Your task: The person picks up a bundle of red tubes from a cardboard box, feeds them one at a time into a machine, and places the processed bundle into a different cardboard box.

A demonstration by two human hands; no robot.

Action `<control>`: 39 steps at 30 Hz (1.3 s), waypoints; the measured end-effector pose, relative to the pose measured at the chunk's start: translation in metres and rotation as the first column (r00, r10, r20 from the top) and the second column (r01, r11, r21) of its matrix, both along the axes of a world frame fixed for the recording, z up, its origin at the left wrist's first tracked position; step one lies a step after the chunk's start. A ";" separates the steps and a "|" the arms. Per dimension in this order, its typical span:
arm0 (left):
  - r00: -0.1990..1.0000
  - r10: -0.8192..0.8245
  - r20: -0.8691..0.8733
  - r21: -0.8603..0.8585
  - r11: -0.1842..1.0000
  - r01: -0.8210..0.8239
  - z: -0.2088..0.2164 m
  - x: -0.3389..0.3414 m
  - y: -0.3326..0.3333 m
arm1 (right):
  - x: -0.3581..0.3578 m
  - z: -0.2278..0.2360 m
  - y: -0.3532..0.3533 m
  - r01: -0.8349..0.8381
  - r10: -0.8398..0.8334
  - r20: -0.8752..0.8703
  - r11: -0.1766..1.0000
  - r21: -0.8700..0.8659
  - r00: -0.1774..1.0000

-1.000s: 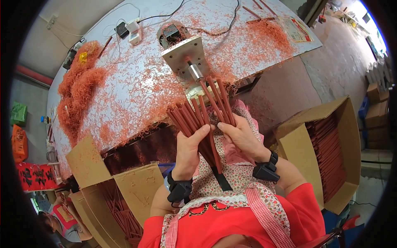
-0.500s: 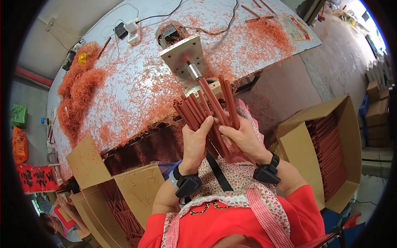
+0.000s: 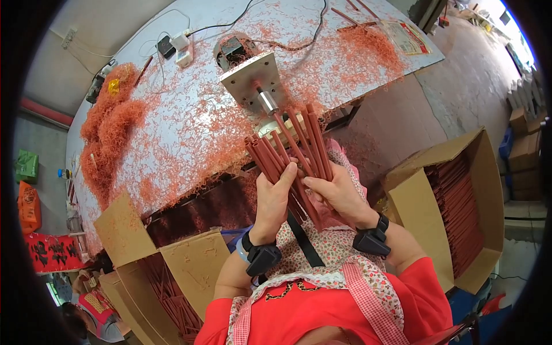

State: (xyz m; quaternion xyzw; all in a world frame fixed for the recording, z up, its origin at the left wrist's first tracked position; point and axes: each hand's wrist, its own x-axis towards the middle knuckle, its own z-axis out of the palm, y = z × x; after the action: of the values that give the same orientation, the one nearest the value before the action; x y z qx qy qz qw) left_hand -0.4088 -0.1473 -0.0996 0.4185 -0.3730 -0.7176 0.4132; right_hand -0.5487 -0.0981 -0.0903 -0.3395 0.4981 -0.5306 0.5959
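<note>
My left hand [image 3: 272, 200] is closed around a bundle of thin reddish-brown tubes [image 3: 263, 156], with hollow ends facing the table. Beside it my right hand [image 3: 340, 196] grips a second group of the same tubes [image 3: 317, 138], fanned upward. Between the two groups, one slanting tube has its far end at the tip of a shiny metal spindle [image 3: 267, 102]; whether it sits inside the tip I cannot tell. The spindle sticks out of a square metal plate [image 3: 246, 76] on a motor [image 3: 233, 48]. My thumbs lie on top of the tubes, and the fingers beneath are mostly hidden.
Pinkish-red shavings litter the white table [image 3: 190, 86], with a tall heap [image 3: 112, 126] at left. Open cardboard boxes of tubes stand at right [image 3: 397, 201] and lower left [image 3: 195, 264]. A power strip [image 3: 184, 56] lies at the back. Another person [image 3: 98, 310] is at far lower left.
The tube that was at the spindle now leans with the right-hand group, which has grown. A different tube's end is at the spindle. Both hands stay nearly in place.
</note>
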 end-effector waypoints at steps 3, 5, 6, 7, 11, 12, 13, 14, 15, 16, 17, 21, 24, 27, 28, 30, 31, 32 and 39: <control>0.999 0.004 0.037 -0.014 1.000 -0.004 0.000 0.000 -0.004 | -0.008 0.003 0.001 -0.091 0.083 0.056 0.986 0.142 0.995; 0.997 0.023 0.072 -0.012 1.000 -0.022 0.000 -0.003 -0.012 | 0.001 0.005 0.009 -0.088 0.080 0.066 0.987 0.134 0.995; 0.997 0.025 0.069 -0.013 1.000 -0.024 0.003 -0.005 -0.013 | 0.006 0.007 0.016 -0.086 0.077 0.074 0.988 0.129 0.994; 0.998 0.019 0.054 -0.013 1.000 -0.019 0.007 -0.009 -0.013 | 0.009 0.010 0.021 -0.084 0.074 0.081 0.989 0.123 0.994; 0.998 -0.047 -0.033 0.035 0.998 0.048 0.010 -0.009 -0.003 | 0.014 0.012 0.031 0.071 -0.086 0.145 0.992 0.108 0.986; 0.991 -0.088 -0.098 0.074 0.993 0.095 0.009 -0.006 0.004 | 0.011 0.010 0.028 0.072 -0.088 0.145 0.991 0.108 0.985; 0.978 -0.124 -0.165 0.110 0.983 0.144 0.008 -0.002 0.011 | 0.007 0.005 0.022 0.037 -0.048 0.117 0.995 0.092 0.992; 0.979 -0.121 -0.165 0.112 0.984 0.140 0.001 0.003 0.018 | 0.003 -0.002 0.015 -0.002 -0.005 0.086 0.997 0.077 0.996; 0.980 -0.157 -0.123 0.109 0.979 0.170 -0.008 0.008 0.026 | 0.000 -0.004 0.011 -0.041 0.038 0.055 0.997 0.062 0.998; 0.978 -0.192 -0.081 0.107 0.974 0.200 -0.017 0.012 0.032 | 0.000 -0.003 0.010 -0.045 0.041 0.054 0.997 0.063 0.998; 0.974 -0.223 -0.041 0.109 0.968 0.226 -0.020 0.015 0.036 | 0.000 -0.002 0.010 -0.033 0.030 0.059 0.998 0.051 0.998; 0.969 -0.214 0.122 0.170 0.967 0.192 -0.019 0.027 0.034 | -0.001 -0.002 0.020 -0.018 0.018 0.016 0.999 0.041 1.000; 0.988 -0.123 0.089 0.137 0.984 0.110 -0.015 0.028 0.031 | -0.002 0.001 0.027 -0.031 0.036 -0.087 0.997 0.065 0.996; 0.994 -0.070 0.082 0.093 0.994 0.063 -0.010 0.026 0.025 | 0.004 0.007 0.025 -0.045 0.061 -0.154 0.994 0.104 0.986; 0.994 -0.061 0.091 0.063 0.997 0.055 -0.008 0.025 0.021 | 0.003 0.005 0.023 -0.046 0.061 -0.153 0.993 0.105 0.986; 0.993 -0.057 0.100 0.026 0.998 0.054 -0.002 0.022 0.010 | -0.005 -0.008 0.009 -0.090 0.104 -0.118 0.989 0.116 0.988; 0.992 -0.081 0.099 0.016 0.997 0.080 0.003 0.021 0.005 | -0.007 -0.011 0.006 -0.112 0.124 -0.101 0.987 0.120 0.987; 0.990 -0.098 0.097 0.012 0.995 0.098 0.008 0.020 0.003 | -0.007 -0.011 0.007 -0.116 0.129 -0.101 0.986 0.121 0.987; 0.986 -0.145 0.083 0.035 0.989 0.143 0.012 0.003 -0.013 | 0.006 0.007 0.028 -0.157 0.139 0.123 0.976 0.152 0.983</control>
State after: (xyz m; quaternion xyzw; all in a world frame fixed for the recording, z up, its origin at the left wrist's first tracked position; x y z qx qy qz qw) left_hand -0.4057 -0.1607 -0.0881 0.4268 -0.4091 -0.7324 0.3378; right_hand -0.5431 -0.0699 -0.0829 -0.2961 0.4785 -0.4610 0.6862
